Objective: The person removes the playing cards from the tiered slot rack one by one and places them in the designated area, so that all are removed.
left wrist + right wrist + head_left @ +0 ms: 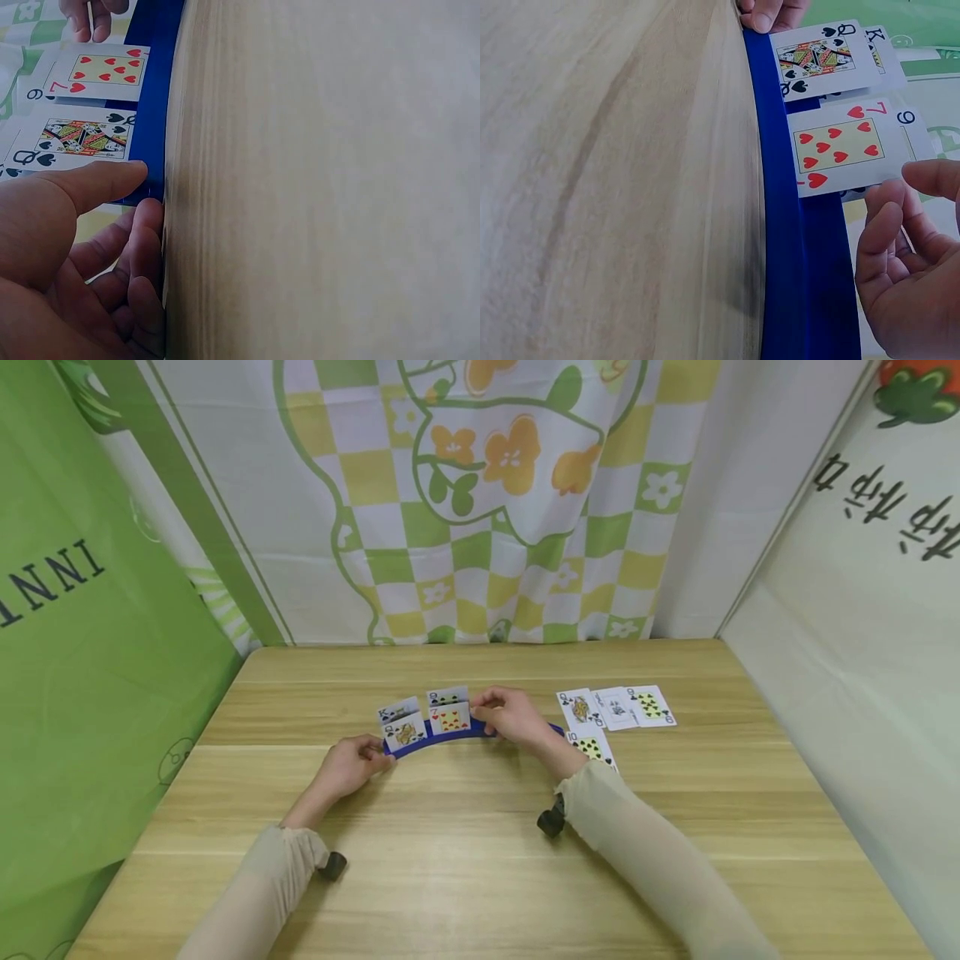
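A curved blue card holder [450,735] stands on the table with playing cards upright in it. At its left end, the thumb and fingers of my left hand [351,767] pinch the holder. Beside that hand stand a queen of spades [82,139] and, behind it, a king [885,56]. Farther right, a seven of hearts [840,146] stands in front of a nine [447,696]. My right hand [513,718] is at the right edge of this pair, its fingers bent and its thumb near the cards' corners. Whether the fingertips touch the cards is hard to see.
Right of the holder, a queen [579,708], a mostly white card [617,710] and a black-suited number card [651,706] lie face up. A ten [588,745] lies below them, partly behind my right forearm. A patterned curtain [495,568] hangs behind the wooden table [442,860].
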